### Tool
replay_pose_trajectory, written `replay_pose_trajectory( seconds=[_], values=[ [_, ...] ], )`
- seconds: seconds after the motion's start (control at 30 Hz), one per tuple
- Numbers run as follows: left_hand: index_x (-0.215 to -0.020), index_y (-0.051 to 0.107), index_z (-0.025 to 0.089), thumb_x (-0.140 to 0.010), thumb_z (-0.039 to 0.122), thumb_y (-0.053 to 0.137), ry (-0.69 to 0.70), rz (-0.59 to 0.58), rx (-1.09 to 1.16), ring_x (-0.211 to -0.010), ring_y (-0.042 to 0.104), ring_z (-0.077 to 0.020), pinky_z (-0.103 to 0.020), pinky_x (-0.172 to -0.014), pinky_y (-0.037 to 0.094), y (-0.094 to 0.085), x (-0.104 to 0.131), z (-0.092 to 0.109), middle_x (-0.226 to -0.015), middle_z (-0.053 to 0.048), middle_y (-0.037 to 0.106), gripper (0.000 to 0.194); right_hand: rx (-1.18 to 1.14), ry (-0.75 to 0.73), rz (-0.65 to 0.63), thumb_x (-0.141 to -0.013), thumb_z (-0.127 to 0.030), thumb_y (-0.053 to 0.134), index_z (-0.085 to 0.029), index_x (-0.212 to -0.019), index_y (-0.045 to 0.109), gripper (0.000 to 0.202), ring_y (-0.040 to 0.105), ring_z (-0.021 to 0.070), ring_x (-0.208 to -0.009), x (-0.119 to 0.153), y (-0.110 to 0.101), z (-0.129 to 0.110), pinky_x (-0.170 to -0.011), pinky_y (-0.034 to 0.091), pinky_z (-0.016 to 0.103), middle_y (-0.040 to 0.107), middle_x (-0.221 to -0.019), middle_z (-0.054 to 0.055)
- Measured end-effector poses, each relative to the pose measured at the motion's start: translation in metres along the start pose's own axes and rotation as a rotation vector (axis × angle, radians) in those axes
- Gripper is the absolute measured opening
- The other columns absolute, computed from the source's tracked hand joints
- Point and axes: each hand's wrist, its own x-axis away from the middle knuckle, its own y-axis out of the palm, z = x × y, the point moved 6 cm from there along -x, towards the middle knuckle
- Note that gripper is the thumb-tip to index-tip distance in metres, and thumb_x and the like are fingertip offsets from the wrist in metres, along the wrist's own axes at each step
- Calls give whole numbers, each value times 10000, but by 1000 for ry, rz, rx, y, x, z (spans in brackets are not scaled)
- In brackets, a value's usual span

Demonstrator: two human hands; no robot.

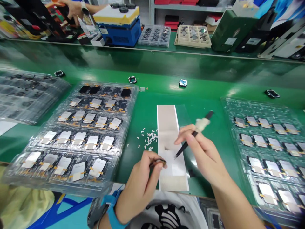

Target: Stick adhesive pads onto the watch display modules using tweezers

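Note:
My left hand (141,179) is closed, with a small thin dark part (155,162) pinched between thumb and fingers. Its exact kind is hard to make out at this angle. In my right hand (206,152) is a pair of black tweezers (183,148) with whitish wrapping near the top end. The tweezer tips point down over a long pale strip of sticker backing sheet (166,117), to the right of the dark part and apart from it. Small white and pinkish scraps (150,137) lie scattered on the green bench left of the sheet.
A plastic tray (133,105) of watch-screen-like parts stands at left, another tray (228,106) at right. Stacked clear trays (35,105) sit far left. Several watch cases (183,83) line the back. A blue-and-yellow machine (124,33) stands on the shelf; another person's hand (72,11) shows beyond.

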Motion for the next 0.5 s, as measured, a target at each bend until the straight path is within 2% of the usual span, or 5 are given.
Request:
replay_pose_trajectory(
  seconds=[0.07, 0.17, 0.27, 0.37, 0.5],
  values=[
    [-1157, 489, 243, -1032, 170, 424, 87, -100, -166, -1060, 642, -162, -298, -914, 499, 5, 11, 13, -1118, -41, 678, 159, 16, 6, 100, -1033, -327, 463, -233, -844, 678, 301, 604, 91, -795, 16, -11, 5, -722, 482, 195, 625, -839, -10],
    [-1175, 492, 226, -984, 98, 468, 208, -219, -338, -1224, 595, -179, -313, -1012, 494, 15, 23, 26, -1273, -51, 664, 231, -40, 89, 156, -1017, -277, 509, -231, -896, 656, 197, 610, 62, -692, 45, -15, 21, -634, 516, 149, 638, -864, -12],
    [-1179, 509, 201, -974, 87, 474, 276, -280, -482, -1257, 589, -193, -325, -1019, 514, 23, 29, 32, -1322, -63, 662, 237, -91, 123, 215, -959, -226, 608, -232, -942, 635, 33, 652, 92, -784, 72, -19, 32, -690, 588, 172, 626, -933, 10],
    [-1199, 536, 184, -987, 96, 445, 372, -329, -599, -1269, 587, -211, -346, -1014, 525, 32, 33, 34, -1345, -55, 663, 246, -77, 137, 246, -949, -180, 611, -242, -977, 619, 69, 664, 97, -773, 93, -24, 34, -687, 616, 195, 605, -942, 11],
    [-1006, 598, 188, -1001, 79, 415, 498, -339, -718, -1335, 524, -212, -365, -1087, 451, 41, 40, 36, -1328, -5, 679, 213, -42, 97, 251, -942, -139, 601, -250, -991, 632, 125, 685, 131, -857, 109, -25, 32, -699, 642, 236, 604, -963, 23]
  ],
)
